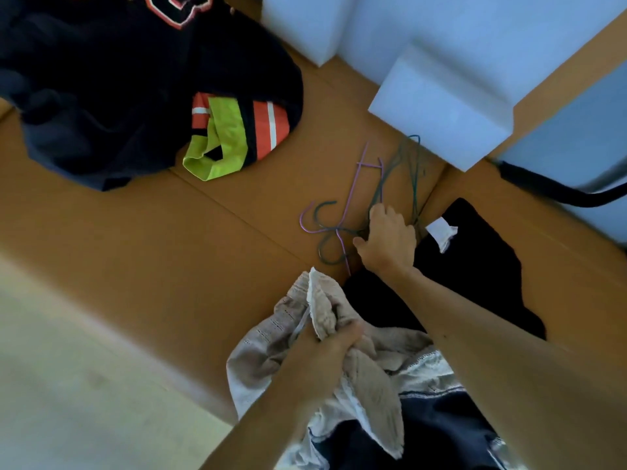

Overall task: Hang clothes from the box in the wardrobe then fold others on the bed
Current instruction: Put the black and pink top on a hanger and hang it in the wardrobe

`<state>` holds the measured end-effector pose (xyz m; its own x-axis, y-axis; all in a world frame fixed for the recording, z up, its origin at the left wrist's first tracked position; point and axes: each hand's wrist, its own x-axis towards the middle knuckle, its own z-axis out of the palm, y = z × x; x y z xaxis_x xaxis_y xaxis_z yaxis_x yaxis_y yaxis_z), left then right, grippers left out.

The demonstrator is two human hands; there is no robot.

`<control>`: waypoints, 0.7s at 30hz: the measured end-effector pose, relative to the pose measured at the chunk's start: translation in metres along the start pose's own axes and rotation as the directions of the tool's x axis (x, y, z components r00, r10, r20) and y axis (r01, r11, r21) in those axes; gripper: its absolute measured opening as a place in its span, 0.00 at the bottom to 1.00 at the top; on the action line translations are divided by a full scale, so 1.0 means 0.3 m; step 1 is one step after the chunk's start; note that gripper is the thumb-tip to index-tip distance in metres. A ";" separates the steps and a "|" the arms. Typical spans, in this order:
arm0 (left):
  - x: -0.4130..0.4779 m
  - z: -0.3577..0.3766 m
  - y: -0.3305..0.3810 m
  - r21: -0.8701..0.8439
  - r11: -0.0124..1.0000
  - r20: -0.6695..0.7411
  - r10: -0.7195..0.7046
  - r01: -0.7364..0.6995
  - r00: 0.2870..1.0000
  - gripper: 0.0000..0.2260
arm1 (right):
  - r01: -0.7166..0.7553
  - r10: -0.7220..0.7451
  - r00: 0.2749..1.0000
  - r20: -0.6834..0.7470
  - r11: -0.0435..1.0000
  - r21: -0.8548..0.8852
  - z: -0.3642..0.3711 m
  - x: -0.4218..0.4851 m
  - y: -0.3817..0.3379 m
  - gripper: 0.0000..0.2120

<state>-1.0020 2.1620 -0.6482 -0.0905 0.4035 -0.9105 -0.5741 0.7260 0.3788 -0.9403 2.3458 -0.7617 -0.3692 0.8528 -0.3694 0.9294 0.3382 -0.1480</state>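
— Where is the garment right now?

— On my feed the pale knitted garment [359,378] sits low in the middle, bunched at the near edge of the cardboard box [169,252]. The left hand [325,347] is clenched round a fistful of it, and one fold sticks up above the knuckles.

— And the other hand?

— The right hand [386,239] reaches further in, onto the wire hangers [334,229] lying on the box floor. I see its fingers curled down over the wires, gripping them where the purple and teal ones cross. The hooks lie to the left of the hand.

— What lies around that?

— A black garment [475,266] with a white label [441,232] lies just right of that hand and runs under the forearm. Well apart, at the far left, I see a dark jersey [101,96] with orange-and-white stripes, and a neon yellow piece [230,137] at its edge. White foam blocks [441,106] stand at the far right, one of them just beyond the hangers.
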 end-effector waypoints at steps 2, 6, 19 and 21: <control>0.023 0.006 0.027 -0.001 1.000 -0.006 0.016 -0.016 1.000 0.09 | 0.030 -0.030 0.999 -0.023 0.999 0.019 -0.011 -0.003 0.004 0.16; 0.051 0.028 0.086 -0.002 0.999 -0.032 0.041 -0.042 0.999 0.09 | 0.027 -0.010 0.998 -0.060 0.953 0.303 -0.058 -0.028 0.020 0.14; -0.112 0.196 0.161 0.133 0.962 0.036 0.237 -0.240 0.971 0.05 | 0.305 0.212 0.921 -0.327 0.132 0.943 -0.654 -0.129 0.090 0.10; -0.207 0.243 0.191 0.171 0.937 0.073 0.297 -0.305 0.952 0.02 | 0.259 0.232 0.936 -0.264 0.053 0.964 -0.794 -0.187 0.141 0.13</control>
<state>-0.9699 2.2193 -0.5579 -0.1978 0.6403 -0.7422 -0.3707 0.6521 0.6613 -0.8799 2.4071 -0.5288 -0.1295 0.9820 -0.1374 -0.0472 -0.1446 -0.9884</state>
